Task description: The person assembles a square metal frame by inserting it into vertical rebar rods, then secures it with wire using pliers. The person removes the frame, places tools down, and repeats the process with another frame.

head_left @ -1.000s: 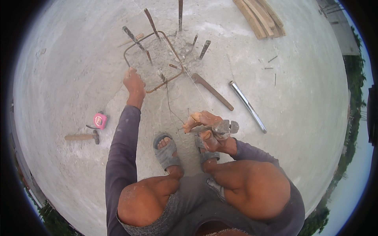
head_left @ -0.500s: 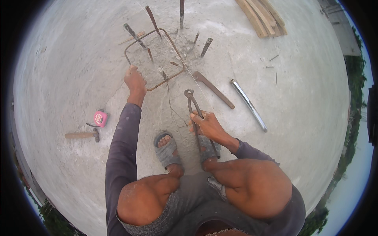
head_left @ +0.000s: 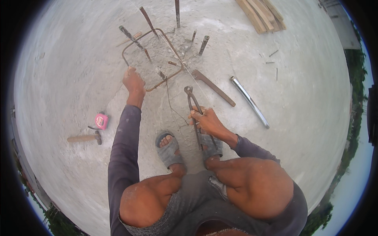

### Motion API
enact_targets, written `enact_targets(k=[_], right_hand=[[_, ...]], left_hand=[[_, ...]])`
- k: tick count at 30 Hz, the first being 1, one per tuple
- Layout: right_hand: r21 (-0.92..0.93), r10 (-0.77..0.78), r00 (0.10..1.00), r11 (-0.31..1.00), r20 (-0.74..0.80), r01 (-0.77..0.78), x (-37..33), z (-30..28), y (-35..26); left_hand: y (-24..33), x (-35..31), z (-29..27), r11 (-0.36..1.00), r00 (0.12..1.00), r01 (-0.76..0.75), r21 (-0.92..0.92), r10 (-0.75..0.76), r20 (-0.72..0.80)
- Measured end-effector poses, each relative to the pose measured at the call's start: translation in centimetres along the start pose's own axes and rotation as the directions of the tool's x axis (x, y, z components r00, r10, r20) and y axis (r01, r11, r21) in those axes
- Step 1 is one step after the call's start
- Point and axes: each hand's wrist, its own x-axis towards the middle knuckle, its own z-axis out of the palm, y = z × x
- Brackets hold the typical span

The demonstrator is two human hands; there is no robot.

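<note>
My left hand point(head_left: 134, 83) is closed round the near left side of a bent rebar stirrup point(head_left: 170, 43), a rusty rectangular loop set among upright rebar stubs. In my right hand point(head_left: 208, 121) are long-handled pincers point(head_left: 191, 96), their jaws pointing away from me and their handles spread around my fingers. From the near bar of the stirrup, beside a short stub point(head_left: 161, 73), a thin tie wire point(head_left: 169, 103) trails toward my feet. Its lower end passes close to my right hand; whether the fingers touch it I cannot tell.
A flat rusty bar tool point(head_left: 215, 89) and a shiny metal tube point(head_left: 250, 103) lie to the right. A pink tape measure point(head_left: 101, 121) and a hammer point(head_left: 85, 138) rest at left. Wooden planks point(head_left: 263, 16) and several nails point(head_left: 277, 73) lie far right. A string point(head_left: 200, 87) crosses the stirrup. Taller rebar point(head_left: 177, 14) stands beyond.
The view has shifted slightly. Both hands keep their holds, the left on the stirrup and the right on the pincers, with little movement otherwise.
</note>
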Motion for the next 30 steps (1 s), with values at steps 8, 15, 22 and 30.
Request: enact_targets(k=[8,15,22,30], right_hand=[[-0.036,0.04,0.999,0.999,0.018,-0.039,0.4,-0.2,0.5],[-0.028,0.044,0.999,0.999,0.024,-0.044,0.5,-0.4,0.4],[-0.007,0.044,0.999,0.999,0.005,-0.044,0.9,-0.5,0.8],[-0.017,0.053,0.999,0.998,0.002,-0.053,1.2,-0.4,1.0]], left_hand=[[-0.1,0.0,0.0,1.0,1.0,-0.001,-0.021,0.001,0.001],[-0.1,-0.1,0.0,1.0,1.0,-0.017,-0.007,0.017,-0.006],[0.1,-0.3,0.0,1.0,1.0,-0.023,-0.009,0.023,0.006],[0.1,-0.2,0.1,1.0,1.0,-0.009,-0.011,0.009,0.004]])
